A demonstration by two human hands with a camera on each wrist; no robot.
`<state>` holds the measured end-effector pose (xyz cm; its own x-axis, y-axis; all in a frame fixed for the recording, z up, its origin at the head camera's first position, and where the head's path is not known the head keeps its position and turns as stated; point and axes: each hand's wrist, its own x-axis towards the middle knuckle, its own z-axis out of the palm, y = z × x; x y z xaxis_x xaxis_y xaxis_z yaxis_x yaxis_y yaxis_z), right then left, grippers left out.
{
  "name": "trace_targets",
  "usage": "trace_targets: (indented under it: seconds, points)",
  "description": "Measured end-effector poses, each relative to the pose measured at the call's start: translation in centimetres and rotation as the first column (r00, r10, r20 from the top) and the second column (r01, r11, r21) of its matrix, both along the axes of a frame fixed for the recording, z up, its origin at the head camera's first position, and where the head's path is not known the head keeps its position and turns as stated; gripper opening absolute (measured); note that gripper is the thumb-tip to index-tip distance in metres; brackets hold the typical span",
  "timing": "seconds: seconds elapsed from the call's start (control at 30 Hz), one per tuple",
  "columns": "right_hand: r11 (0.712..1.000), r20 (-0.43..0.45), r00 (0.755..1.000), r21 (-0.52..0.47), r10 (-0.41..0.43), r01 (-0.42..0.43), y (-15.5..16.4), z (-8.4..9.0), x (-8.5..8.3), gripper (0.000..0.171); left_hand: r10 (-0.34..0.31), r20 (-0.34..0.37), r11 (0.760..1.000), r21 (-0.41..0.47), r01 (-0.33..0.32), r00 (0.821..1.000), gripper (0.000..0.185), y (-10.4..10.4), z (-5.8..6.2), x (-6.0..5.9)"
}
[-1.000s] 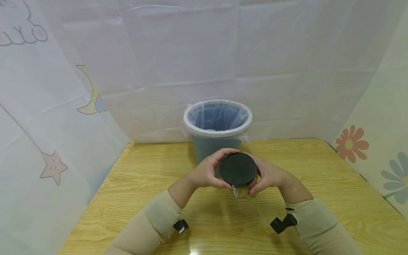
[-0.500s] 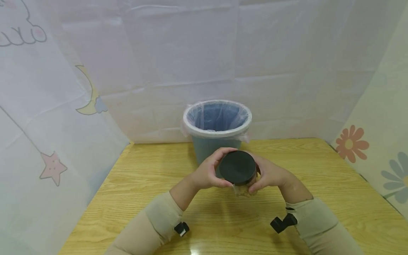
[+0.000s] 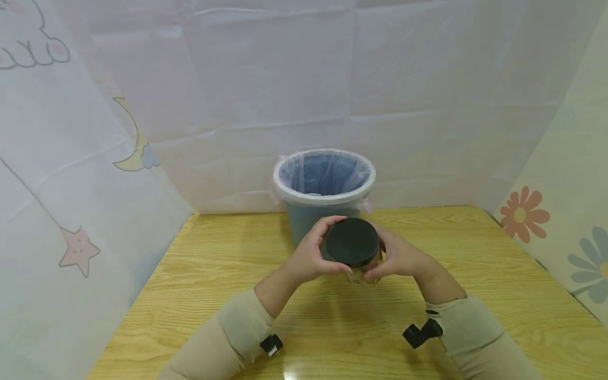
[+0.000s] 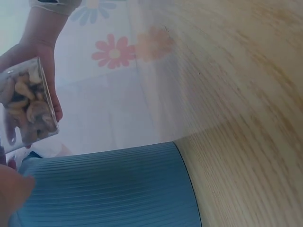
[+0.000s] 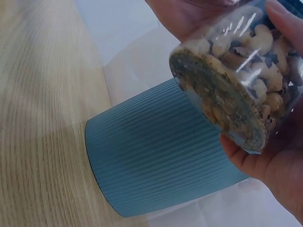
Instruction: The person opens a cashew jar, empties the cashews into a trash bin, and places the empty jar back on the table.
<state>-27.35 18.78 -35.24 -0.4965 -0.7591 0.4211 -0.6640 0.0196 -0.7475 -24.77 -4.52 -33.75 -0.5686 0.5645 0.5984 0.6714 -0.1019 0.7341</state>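
A clear jar [image 5: 265,71] of cashew nuts, with a flat black lid [image 3: 352,241], is held up over the table between both hands. My left hand [image 3: 309,256] grips it from the left at the lid, thumb at the near edge and fingers round the far side. From the right, my right hand [image 3: 401,256] holds the jar's clear body, its thumb on the near side. Dark crumbs coat the jar's bottom in the right wrist view. Nuts press against the clear wall in the left wrist view, where the left thumb [image 4: 14,189] shows at the lower left.
Just behind the jar stands a blue ribbed waste bin [image 3: 320,214] with a white rim and a clear plastic liner. The wooden table [image 3: 214,264] meets pale printed cloth [image 3: 266,79] at the back and both sides.
Both hands have shifted the jar slightly away and to the left, so less of its clear body shows below the lid. The grips stay much the same, and the bin has not moved.
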Motion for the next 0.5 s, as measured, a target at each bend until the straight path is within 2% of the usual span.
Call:
trace_targets:
  seconds: [0.1, 0.23, 0.4, 0.5]
  points:
    - [1.000, 0.003, 1.000, 0.003, -0.027, 0.027, -0.1, 0.1, 0.0, 0.091, 0.027, 0.010, 1.000, -0.002, -0.027, 1.000, 0.086, 0.0, -0.1, 0.1]
    - [0.999, 0.009, 0.999, 0.003, -0.042, 0.042, -0.2, 0.1, 0.0, 0.090, 0.034, 0.000, 0.999, -0.005, -0.034, 0.999, 0.102, -0.1, -0.2, 0.2]
    - [1.000, 0.007, 1.000, 0.002, -0.025, 0.025, -0.1, 0.1, 0.0, 0.089, -0.030, -0.043, 0.999, 0.012, 0.031, 0.999, 0.106, -0.4, -0.1, -0.1]
    - [1.000, -0.006, 1.000, -0.002, -0.002, 0.002, 0.0, 0.0, 0.0, 0.089, -0.088, -0.046, 0.996, 0.019, 0.089, 0.995, 0.107, -0.7, -0.9, -1.2]
